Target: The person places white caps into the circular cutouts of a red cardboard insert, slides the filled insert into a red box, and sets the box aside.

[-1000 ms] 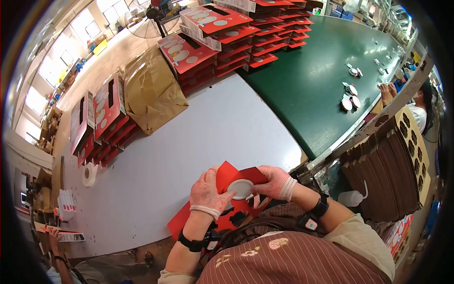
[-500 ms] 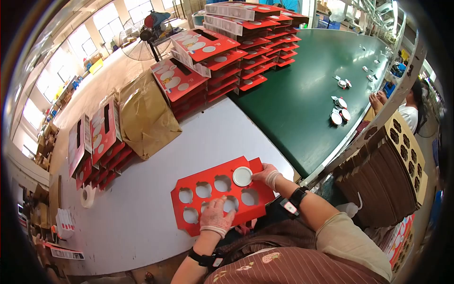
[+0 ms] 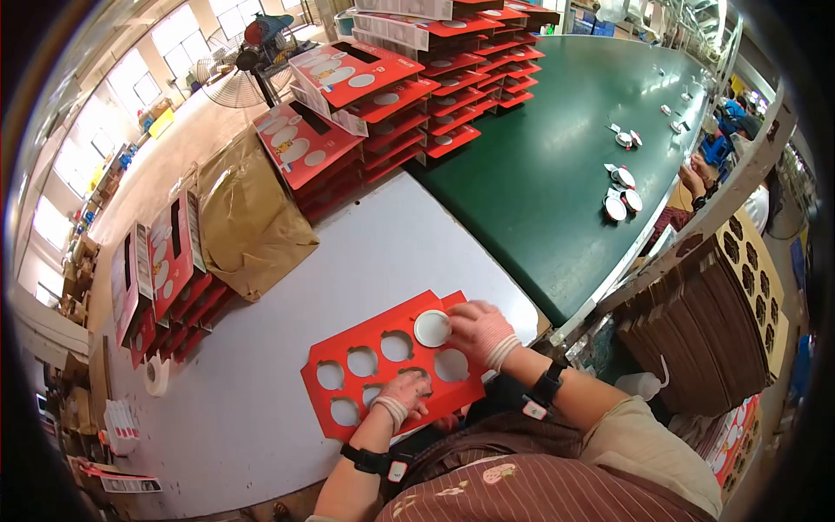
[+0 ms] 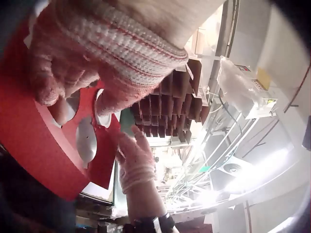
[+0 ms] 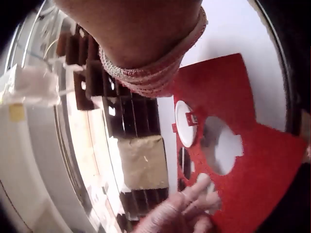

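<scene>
Right hand (image 3: 480,332): now off white lid (image 3: 432,329)
Left hand (image 3: 406,393): on red insert (image 3: 420,359), grip I can't tell
Seating: probably done

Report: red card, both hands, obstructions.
Left hand on red card, partly masking its near side. Right hand open beside white disc at card's far-right end. Nothing else seen blocking.

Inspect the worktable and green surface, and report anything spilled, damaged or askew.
Nothing looks spilled, and the red card shows no visible tear. The crumpled brown paper bundle stands out, wrinkled among straight-edged red stacks. On the green surface, white-topped pieces lie in uneven clusters rather than rows.
</scene>
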`<state>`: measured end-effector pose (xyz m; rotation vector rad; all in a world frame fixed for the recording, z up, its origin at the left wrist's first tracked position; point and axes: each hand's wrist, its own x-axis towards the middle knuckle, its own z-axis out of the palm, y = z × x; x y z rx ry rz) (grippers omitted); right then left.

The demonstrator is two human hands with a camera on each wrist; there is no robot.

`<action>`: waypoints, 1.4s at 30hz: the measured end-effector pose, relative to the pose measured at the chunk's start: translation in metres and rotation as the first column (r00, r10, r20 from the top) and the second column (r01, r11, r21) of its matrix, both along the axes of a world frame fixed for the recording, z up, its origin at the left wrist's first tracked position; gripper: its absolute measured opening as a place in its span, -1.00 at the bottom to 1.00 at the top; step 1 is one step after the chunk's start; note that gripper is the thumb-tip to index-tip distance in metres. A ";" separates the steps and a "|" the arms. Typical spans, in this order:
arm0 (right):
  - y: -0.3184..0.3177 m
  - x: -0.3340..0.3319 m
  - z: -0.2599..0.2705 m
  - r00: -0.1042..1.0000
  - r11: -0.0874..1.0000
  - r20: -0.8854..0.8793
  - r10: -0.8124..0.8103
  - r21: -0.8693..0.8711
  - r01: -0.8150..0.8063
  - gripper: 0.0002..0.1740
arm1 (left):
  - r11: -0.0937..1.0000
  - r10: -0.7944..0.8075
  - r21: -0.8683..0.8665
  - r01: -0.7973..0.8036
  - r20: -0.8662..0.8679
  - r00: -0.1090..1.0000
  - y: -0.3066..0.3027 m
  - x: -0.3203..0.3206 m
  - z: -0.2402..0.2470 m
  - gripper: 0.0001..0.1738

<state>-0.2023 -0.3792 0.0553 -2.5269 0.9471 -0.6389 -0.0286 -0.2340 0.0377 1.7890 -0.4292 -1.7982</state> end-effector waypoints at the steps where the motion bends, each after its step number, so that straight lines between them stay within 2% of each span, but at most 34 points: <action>1: 0.004 0.001 -0.010 0.992 0.993 -0.079 0.102 -0.044 -0.106 -0.61 | 1.000 -0.001 0.006 0.001 -0.002 1.000 0.001 0.000 -0.002 -0.50; 2: 0.007 0.003 -0.013 0.966 0.973 -0.160 0.201 -0.084 -0.216 -0.65 | 0.993 0.114 0.037 -0.109 -0.182 0.977 0.001 0.001 -0.005 -0.54; 3: 0.010 0.006 -0.015 0.960 0.981 -0.223 0.170 -0.058 -0.187 -0.68 | 0.973 0.229 0.086 -0.213 -0.350 0.908 0.000 0.001 -0.008 -0.58; 4: 0.012 0.009 -0.017 0.959 0.980 -0.223 0.173 -0.057 -0.190 -0.68 | 0.972 0.233 0.087 -0.216 -0.350 0.907 -0.002 0.000 -0.011 -0.58; 6: 0.016 0.015 -0.017 0.979 0.992 -0.199 0.044 0.123 -0.019 -0.71 | 0.971 0.239 0.108 -0.213 -0.458 0.856 -0.004 -0.007 -0.016 -0.64; 7: 0.016 0.016 -0.018 0.978 0.992 -0.200 0.051 0.127 -0.026 -0.71 | 0.965 0.257 0.099 -0.242 -0.538 0.803 -0.001 -0.007 -0.017 -0.72; 10: 0.011 0.015 -0.019 0.985 0.976 -0.172 0.021 0.216 0.017 -0.76 | 0.963 0.242 0.057 -0.264 -0.618 0.748 0.001 -0.016 -0.018 -0.79; 12: 0.007 0.015 -0.017 0.978 0.952 -0.207 0.040 0.306 0.026 -0.81 | 0.957 0.233 0.014 -0.290 -0.635 0.737 0.002 -0.022 -0.024 -0.75; 14: 0.010 0.015 -0.023 0.987 0.957 -0.159 0.019 0.287 0.028 -0.82 | 0.949 0.221 -0.027 -0.313 -0.651 0.726 0.002 -0.026 -0.025 -0.72; 16: 0.013 0.018 -0.035 0.994 0.964 -0.110 0.001 0.266 0.029 -0.83 | 0.947 0.225 -0.025 -0.322 -0.663 0.714 -0.001 -0.029 -0.021 -0.85; 18: 0.015 0.023 -0.043 0.991 0.973 -0.110 0.082 0.226 -0.056 -0.82 | 0.935 0.252 -0.014 -0.355 -0.678 0.690 0.001 -0.033 -0.024 -0.87; 22: 0.015 0.026 -0.034 0.995 0.960 -0.088 0.051 0.281 -0.024 -0.80 | 0.905 0.265 -0.026 -0.425 -0.746 0.611 0.005 -0.034 -0.034 -0.90; 24: 0.002 0.022 -0.013 0.997 0.774 -0.044 -0.062 0.628 0.076 -0.79 | 0.908 0.254 -0.036 -0.417 -0.743 0.618 0.010 -0.031 -0.022 -0.90; 25: -0.006 0.019 0.003 0.993 0.772 -0.083 -0.086 0.625 0.119 -0.79 | 0.911 0.245 -0.045 -0.410 -0.741 0.625 0.012 -0.029 -0.018 -0.90; 26: -0.014 0.015 0.003 0.981 0.889 -0.130 -0.141 0.419 0.184 -0.74 | 0.910 0.247 -0.044 -0.412 -0.741 0.625 0.015 -0.029 -0.018 -0.90; 28: -0.026 0.009 0.006 0.961 0.888 -0.161 -0.227 0.371 0.272 -0.58 | 0.897 0.237 -0.085 -0.434 -0.737 0.634 0.022 -0.030 -0.019 -0.80; 29: -0.035 0.009 0.006 0.960 0.888 -0.158 -0.230 0.369 0.273 -0.58 | 0.898 0.233 -0.089 -0.432 -0.736 0.636 0.023 -0.031 -0.016 -0.80; 30: -0.044 0.010 0.002 0.972 0.754 -0.136 -0.191 0.614 0.234 -0.42 | 0.911 0.217 -0.110 -0.398 -0.693 0.687 0.027 -0.034 -0.009 -0.79; 31: -0.049 0.010 -0.003 0.982 0.558 -0.104 -0.161 0.811 0.177 -0.24 | 0.924 0.199 -0.126 -0.361 -0.649 0.735 0.029 -0.037 -0.004 -0.77; 32: -0.050 0.009 -0.004 0.981 0.556 -0.106 -0.165 0.811 0.181 -0.24 | 0.926 0.197 -0.124 -0.358 -0.649 0.735 0.030 -0.040 0.000 -0.77; 34: -0.050 0.012 -0.007 0.996 0.516 -0.081 0.042 0.855 0.048 0.05 | 0.958 0.153 -0.112 -0.265 -0.583 0.798 0.031 -0.044 0.007 -0.74; 35: -0.042 0.018 0.003 0.974 0.653 -0.215 0.077 0.749 0.114 0.13 | 0.957 0.159 -0.107 -0.269 -0.583 0.796 0.031 -0.047 0.009 -0.74; 36: -0.034 0.022 0.014 0.973 0.651 -0.216 0.083 0.751 0.111 0.13 | 0.959 0.164 -0.115 -0.259 -0.520 0.838 0.030 -0.049 0.011 -0.71; 38: -0.021 0.029 0.031 0.928 0.767 -0.370 0.039 0.606 0.210 0.13 | 0.959 0.176 -0.121 -0.257 -0.455 0.873 0.031 -0.052 0.011 -0.68; 41: -0.010 0.034 0.041 0.909 0.747 -0.416 0.035 0.615 0.252 0.09 | 0.955 0.188 -0.133 -0.267 -0.426 0.885 0.033 -0.052 0.010 -0.62; 42: -0.007 0.034 0.046 0.895 0.721 -0.444 0.031 0.630 0.288 0.08 | 0.973 0.155 -0.093 -0.211 -0.414 0.897 0.032 -0.049 0.011 -0.60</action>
